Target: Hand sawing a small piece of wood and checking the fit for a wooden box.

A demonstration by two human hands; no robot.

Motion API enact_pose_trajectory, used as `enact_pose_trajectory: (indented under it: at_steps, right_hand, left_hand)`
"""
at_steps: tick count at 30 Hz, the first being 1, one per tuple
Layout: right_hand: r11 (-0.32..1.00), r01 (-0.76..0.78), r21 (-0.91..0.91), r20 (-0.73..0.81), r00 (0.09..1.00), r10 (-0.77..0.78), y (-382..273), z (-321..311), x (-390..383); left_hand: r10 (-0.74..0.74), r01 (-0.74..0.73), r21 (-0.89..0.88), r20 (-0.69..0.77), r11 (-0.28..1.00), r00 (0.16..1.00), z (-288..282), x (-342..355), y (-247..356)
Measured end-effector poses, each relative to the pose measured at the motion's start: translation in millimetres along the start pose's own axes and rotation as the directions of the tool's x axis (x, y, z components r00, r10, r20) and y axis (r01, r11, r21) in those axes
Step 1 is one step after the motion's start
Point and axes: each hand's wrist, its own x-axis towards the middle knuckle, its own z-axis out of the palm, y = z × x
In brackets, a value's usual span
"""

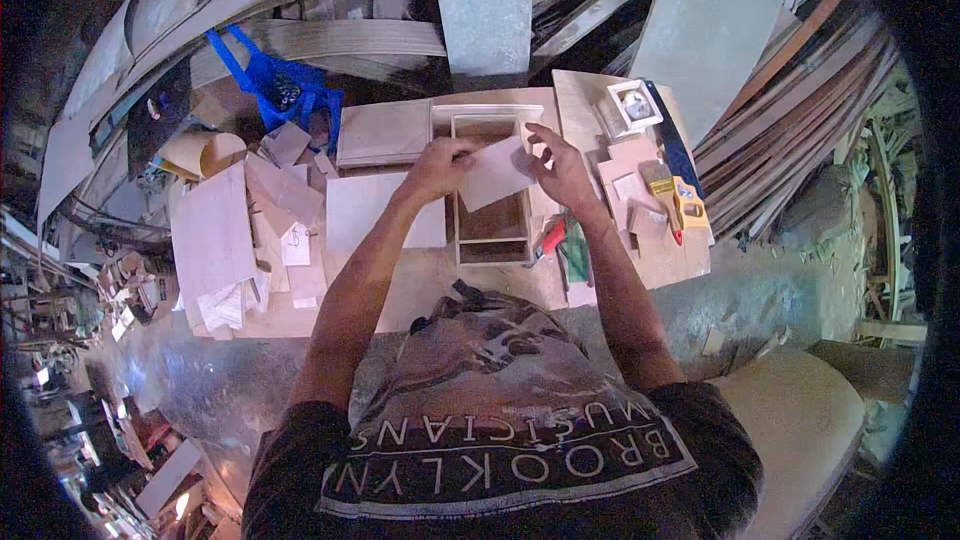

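The left hand (440, 170) has its grip on a thin pale panel (490, 182), pinching the far left edge; the right hand (563, 175) is at the panel's right edge, fingers bent, but I cannot tell whether its grip is closed on the wood or only steadying it. The panel sits askew above an open wooden box (490, 253) with dividers — a hand at either side probably lets its angle be controlled. Whether it touches the box is unclear. The box lies mid-desk (660, 258), straight ahead of the person, likely for even reach with both arms. Flat boards (385, 210) lie to its left, and a red tool (550, 238) just right — handy, it seems. Farther right lies a yellow-handled tool (688, 203), probably parked out of the way.
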Motion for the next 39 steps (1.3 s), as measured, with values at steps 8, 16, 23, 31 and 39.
enact_pose_trajectory:
  at_steps: [8, 16, 23, 31, 39]
  right_hand:
    - [0.804, -0.301, 0.513, 0.180, 0.953, 0.243, -10, 6, -33]
    - [0.453, -0.446, 0.772, 0.153, 0.822, 0.549, -10, 5, -22]
    - [0.492, -0.512, 0.704, 0.199, 0.807, 0.555, -11, 0, -9]
    - [0.446, -0.574, 0.687, 0.310, 0.787, 0.534, 8, 9, -1]
    - [0.459, -0.553, 0.695, 0.332, 0.814, 0.477, 15, 11, 3]
  left_hand:
    - [-0.245, 0.277, -0.353, 0.134, 0.894, 0.960, 3, 3, -21]
    - [0.067, -0.067, 0.005, -0.031, 0.998, 0.997, 12, 4, -8]
    - [0.054, -0.058, 0.059, 0.068, 0.997, 0.996, -1, 1, 4]
    - [0.119, -0.111, 0.084, -0.095, 0.990, 0.988, 10, -3, -18]
    - [-0.021, 0.021, 0.009, -0.006, 1.000, 1.000, -2, -3, -5]
